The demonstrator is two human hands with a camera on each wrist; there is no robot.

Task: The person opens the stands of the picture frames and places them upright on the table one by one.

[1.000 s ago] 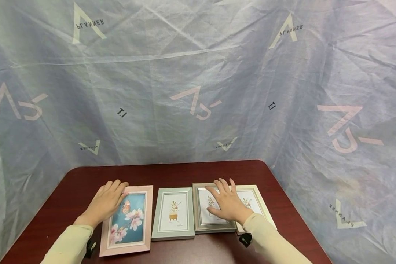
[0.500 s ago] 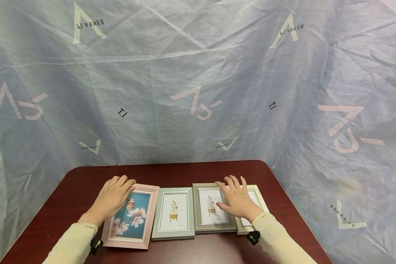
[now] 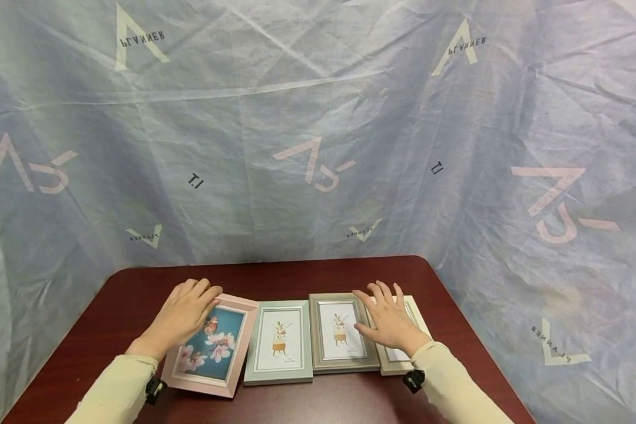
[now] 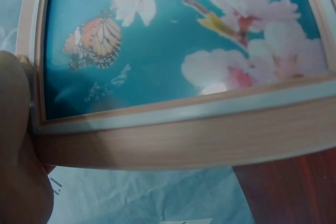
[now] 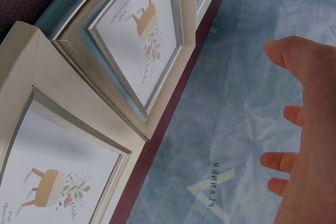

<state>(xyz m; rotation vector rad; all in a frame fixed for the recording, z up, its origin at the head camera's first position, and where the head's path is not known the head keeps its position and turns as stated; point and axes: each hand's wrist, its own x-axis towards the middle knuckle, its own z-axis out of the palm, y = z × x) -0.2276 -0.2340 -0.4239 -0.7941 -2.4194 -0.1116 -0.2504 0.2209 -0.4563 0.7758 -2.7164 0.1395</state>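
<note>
My left hand [image 3: 180, 315] grips the upper left corner of a pink picture frame [image 3: 217, 347], which shows a butterfly and blossoms on blue. That frame sits askew, its upper right corner right at the pale green picture frame [image 3: 279, 338] beside it. In the left wrist view, part of the hand [image 4: 18, 145] is at the pink frame's edge. Over the cream picture frame [image 3: 396, 369] at the row's right end is my right hand [image 3: 392, 321], fingers spread and holding nothing; it hides part of that frame. A grey-brown picture frame [image 3: 341, 330] stands between the green and cream ones.
The frames lie in a row on a dark red table [image 3: 275, 280] with rounded back corners. A grey printed cloth [image 3: 244, 147] hangs behind the table and along both sides.
The pink frame has shifted right and away from me and turned clockwise, with my left hand on it. My right hand has moved right, from over the grey-brown frame towards the cream one.
</note>
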